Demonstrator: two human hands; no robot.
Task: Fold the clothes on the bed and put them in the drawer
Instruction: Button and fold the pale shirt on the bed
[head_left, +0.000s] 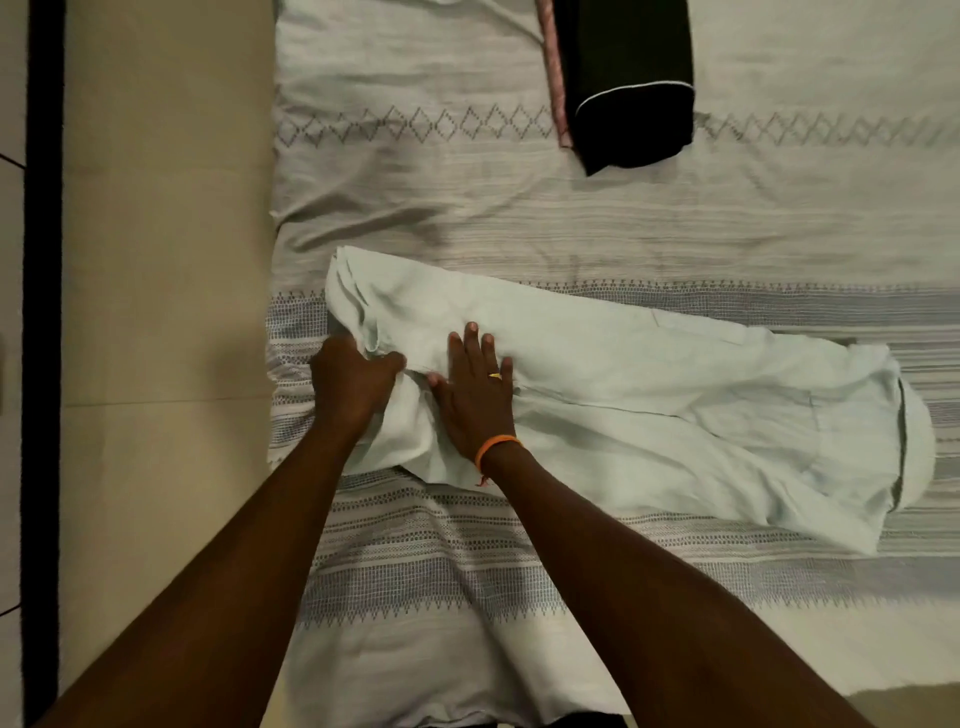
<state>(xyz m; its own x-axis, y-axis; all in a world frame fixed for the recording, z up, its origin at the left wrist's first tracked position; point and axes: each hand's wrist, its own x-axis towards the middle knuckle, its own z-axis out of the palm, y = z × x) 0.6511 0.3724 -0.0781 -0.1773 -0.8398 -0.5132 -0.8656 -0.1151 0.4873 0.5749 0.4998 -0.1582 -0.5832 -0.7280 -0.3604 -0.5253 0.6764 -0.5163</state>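
Head view: a pale shirt (649, 395) lies lengthwise across the patterned bed sheet (415, 561). The left hand (353, 382) grips bunched fabric at its left end. The right hand (475, 387) presses flat on it, fingers straight. A folded black garment (628, 78) lies well apart.

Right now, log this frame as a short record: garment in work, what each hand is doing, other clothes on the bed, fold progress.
garment in work: pale shirt, lying lengthwise across the patterned bedsheet
left hand: grips bunched fabric at the shirt's left end
right hand: fingers straight, pressing flat on the shirt
other clothes: dark folded garment at the far side of the bed, with a pink patterned cloth beside it
fold progress: shirt narrowed lengthwise, not yet a compact fold
drawer: not in view
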